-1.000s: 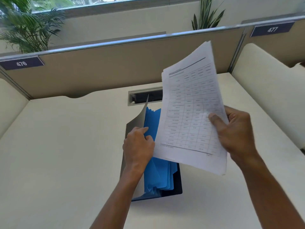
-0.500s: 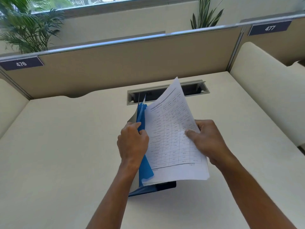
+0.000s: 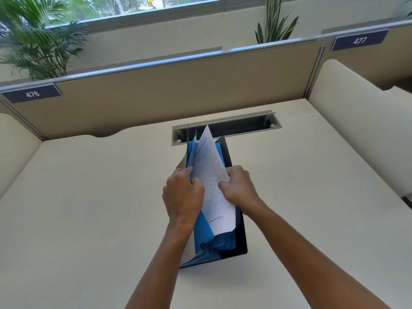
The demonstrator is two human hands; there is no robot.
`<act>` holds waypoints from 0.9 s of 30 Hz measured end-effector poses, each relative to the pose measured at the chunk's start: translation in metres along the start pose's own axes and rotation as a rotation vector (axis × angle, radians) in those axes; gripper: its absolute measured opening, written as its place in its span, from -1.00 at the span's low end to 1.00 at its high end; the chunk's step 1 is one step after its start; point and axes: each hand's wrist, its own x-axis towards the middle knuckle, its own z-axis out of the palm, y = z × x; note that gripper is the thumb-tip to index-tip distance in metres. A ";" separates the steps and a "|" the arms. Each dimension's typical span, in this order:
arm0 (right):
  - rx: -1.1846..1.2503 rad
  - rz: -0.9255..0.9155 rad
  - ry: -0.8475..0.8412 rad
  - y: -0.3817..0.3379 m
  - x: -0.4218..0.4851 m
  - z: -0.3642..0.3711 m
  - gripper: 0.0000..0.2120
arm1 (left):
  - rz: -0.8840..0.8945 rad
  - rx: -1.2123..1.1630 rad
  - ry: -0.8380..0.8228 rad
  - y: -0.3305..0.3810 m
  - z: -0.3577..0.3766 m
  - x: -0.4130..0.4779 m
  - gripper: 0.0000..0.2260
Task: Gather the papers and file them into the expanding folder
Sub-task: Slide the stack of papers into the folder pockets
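Note:
An expanding folder [image 3: 239,238] with a dark cover and blue inner dividers lies open on the cream desk [image 3: 89,208], in the middle. A stack of white printed papers [image 3: 211,172] stands on edge, partly down inside one of the blue pockets. My left hand [image 3: 182,195] grips the left-side dividers and holds them apart. My right hand [image 3: 238,188] pinches the right edge of the papers, thumb on the printed face. The lower part of the papers is hidden among the dividers.
A grey cable slot [image 3: 227,128] is set in the desk just behind the folder. Beige partition panels [image 3: 167,90] close off the back, with curved side screens [image 3: 361,130] at the right and left. Plants stand beyond the partition.
My right hand has brought the papers down from in front of me and turned them on edge into the folder's pockets. My left hand stays on the dividers.

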 end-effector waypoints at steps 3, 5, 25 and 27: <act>-0.022 -0.005 0.004 0.002 0.003 0.015 -0.84 | 0.000 -0.003 0.010 0.000 0.001 0.001 -0.69; -0.041 -0.005 -0.011 0.001 0.006 0.024 -0.86 | -0.006 -0.003 0.013 -0.001 0.001 0.002 -0.67; -0.197 -0.007 -0.190 -0.002 0.012 0.052 -0.87 | 0.007 0.036 -0.003 -0.008 0.007 0.005 -0.70; -0.169 -0.008 -0.224 -0.001 0.014 0.047 -0.81 | 0.017 0.057 -0.018 -0.008 0.008 0.005 -0.71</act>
